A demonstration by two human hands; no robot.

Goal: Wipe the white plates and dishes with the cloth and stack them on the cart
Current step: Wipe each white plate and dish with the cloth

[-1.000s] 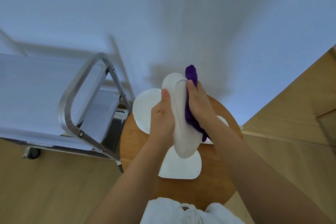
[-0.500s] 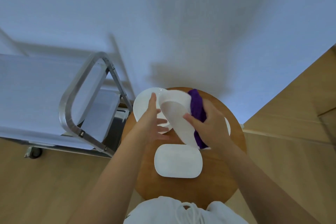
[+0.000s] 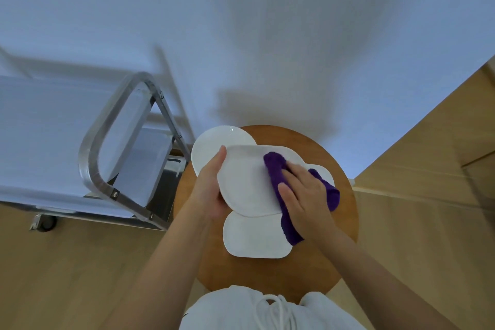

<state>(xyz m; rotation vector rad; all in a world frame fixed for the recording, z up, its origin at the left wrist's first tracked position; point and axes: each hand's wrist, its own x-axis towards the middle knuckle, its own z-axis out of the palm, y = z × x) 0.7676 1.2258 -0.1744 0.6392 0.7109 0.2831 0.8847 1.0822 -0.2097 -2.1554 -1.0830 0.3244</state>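
My left hand grips the left edge of a white rounded-rectangular dish, held face up above the round wooden table. On the dish's right part my right hand presses a purple cloth. Below the held dish a second white rounded-rectangular dish lies flat on the table. A round white plate sits at the table's far left edge. Another white dish shows partly behind my right hand.
A metal cart with a tubular handle and a flat top shelf stands to the left of the table, on castors. A white wall rises behind. Wood flooring surrounds the table, and a wooden panel stands at the right.
The dish has gone from upright on edge to lying flat, face up. My left hand took its left edge again, and my right hand now presses the cloth on its upper face.
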